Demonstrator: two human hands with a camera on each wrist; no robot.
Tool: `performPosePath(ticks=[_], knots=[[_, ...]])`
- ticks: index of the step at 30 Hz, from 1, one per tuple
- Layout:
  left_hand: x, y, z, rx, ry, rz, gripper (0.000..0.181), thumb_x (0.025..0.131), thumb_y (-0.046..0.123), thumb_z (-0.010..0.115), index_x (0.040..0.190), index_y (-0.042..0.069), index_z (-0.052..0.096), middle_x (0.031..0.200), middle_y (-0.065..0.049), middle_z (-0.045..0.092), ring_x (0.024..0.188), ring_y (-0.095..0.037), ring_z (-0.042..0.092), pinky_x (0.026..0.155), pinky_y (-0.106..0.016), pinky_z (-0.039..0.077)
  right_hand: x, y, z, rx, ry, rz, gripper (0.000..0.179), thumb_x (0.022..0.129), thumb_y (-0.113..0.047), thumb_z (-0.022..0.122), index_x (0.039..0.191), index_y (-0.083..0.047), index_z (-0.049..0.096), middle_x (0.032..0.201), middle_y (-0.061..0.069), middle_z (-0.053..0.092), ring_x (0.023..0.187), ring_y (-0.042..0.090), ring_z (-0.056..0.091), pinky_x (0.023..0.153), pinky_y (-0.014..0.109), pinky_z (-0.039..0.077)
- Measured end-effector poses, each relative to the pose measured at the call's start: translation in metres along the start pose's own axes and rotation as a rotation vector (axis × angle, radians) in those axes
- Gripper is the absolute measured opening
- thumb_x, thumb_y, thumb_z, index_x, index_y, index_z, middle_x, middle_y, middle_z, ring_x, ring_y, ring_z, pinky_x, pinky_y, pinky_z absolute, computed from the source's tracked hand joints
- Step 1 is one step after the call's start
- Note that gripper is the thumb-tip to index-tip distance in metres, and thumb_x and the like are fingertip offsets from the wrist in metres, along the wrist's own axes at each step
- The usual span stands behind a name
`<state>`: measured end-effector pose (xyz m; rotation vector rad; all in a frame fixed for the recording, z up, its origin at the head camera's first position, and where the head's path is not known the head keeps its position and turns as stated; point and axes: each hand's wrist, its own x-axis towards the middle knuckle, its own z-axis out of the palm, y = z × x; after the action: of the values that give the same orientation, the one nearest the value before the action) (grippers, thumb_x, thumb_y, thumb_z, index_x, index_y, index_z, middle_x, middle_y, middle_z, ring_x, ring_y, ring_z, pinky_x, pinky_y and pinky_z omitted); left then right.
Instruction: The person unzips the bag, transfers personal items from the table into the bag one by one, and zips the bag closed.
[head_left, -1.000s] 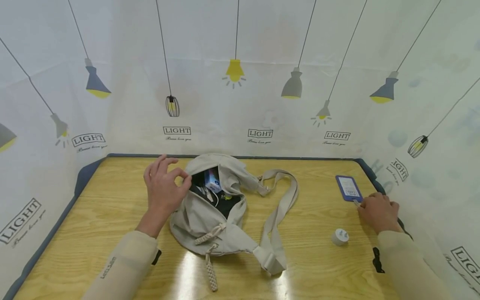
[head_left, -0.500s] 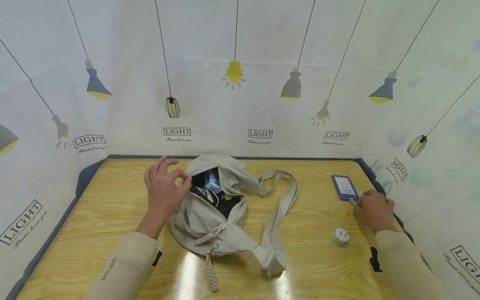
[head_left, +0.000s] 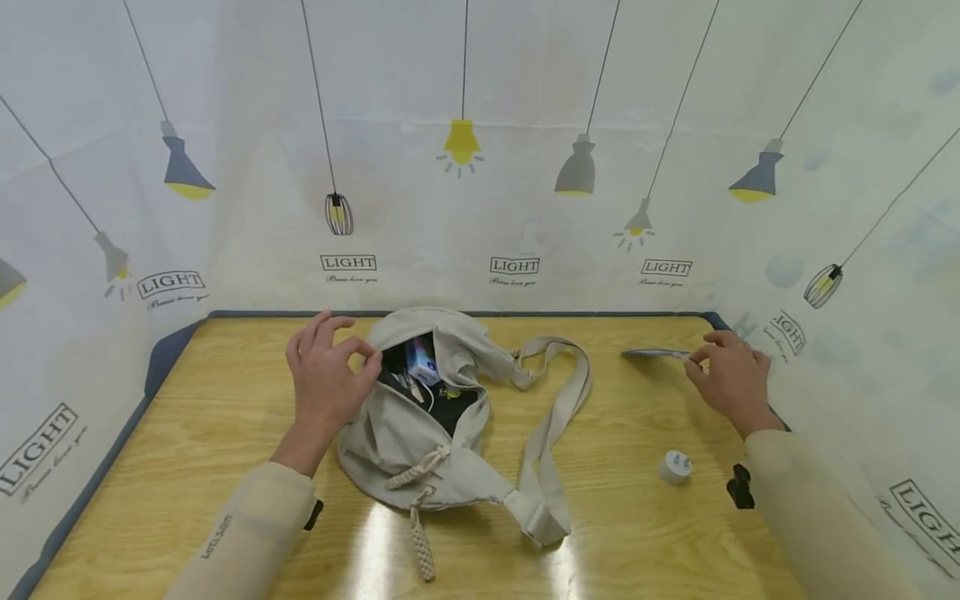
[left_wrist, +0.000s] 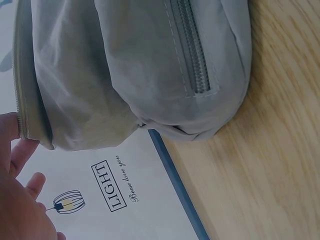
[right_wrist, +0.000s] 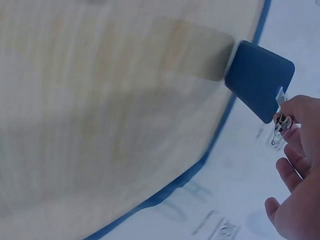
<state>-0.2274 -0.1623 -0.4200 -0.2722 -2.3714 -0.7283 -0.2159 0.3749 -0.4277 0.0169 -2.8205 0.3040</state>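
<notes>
A beige shoulder bag (head_left: 420,408) lies unzipped on the table, a small blue-and-white box (head_left: 422,361) and a white cable (head_left: 429,397) showing inside. With thumb and index finger my left hand (head_left: 330,371) pinches the left edge of its zip opening, as the left wrist view also shows. My right hand (head_left: 733,379) holds a blue badge holder (right_wrist: 260,77) by the clip (right_wrist: 281,120) at its end. In the head view the badge holder is seen nearly edge-on; in the right wrist view its blue back hangs over the table, its shadow below.
A white plug adapter (head_left: 675,467) stands on the wooden table (head_left: 630,533) in front of my right hand, prongs up. The bag's strap (head_left: 558,417) loops out to the right. Braided zip pulls (head_left: 422,542) hang at the bag's front. A printed curtain (head_left: 420,167) surrounds the table.
My right hand has moved left and up, lifting the badge holder off the table and tilting it edge-on. The left hand stays at the bag's edge. The head view has shifted slightly.
</notes>
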Motion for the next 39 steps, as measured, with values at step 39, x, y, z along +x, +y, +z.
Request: performPosePath(ticks=[39], knots=[[0.003, 0.002, 0.001, 0.01, -0.011, -0.01, 0.015, 0.082, 0.022, 0.073, 0.071, 0.012, 0.072, 0.125, -0.011, 0.06, 0.136, -0.035, 0.038, 0.11, -0.058, 0.02, 0.038, -0.21, -0.004, 0.391, 0.126, -0.522, 0.009, 0.09, -0.02, 0.068, 0.088, -0.013, 0.072, 0.129, 0.011, 0.056, 0.128, 0.029, 0.047, 0.109, 0.061, 0.023]])
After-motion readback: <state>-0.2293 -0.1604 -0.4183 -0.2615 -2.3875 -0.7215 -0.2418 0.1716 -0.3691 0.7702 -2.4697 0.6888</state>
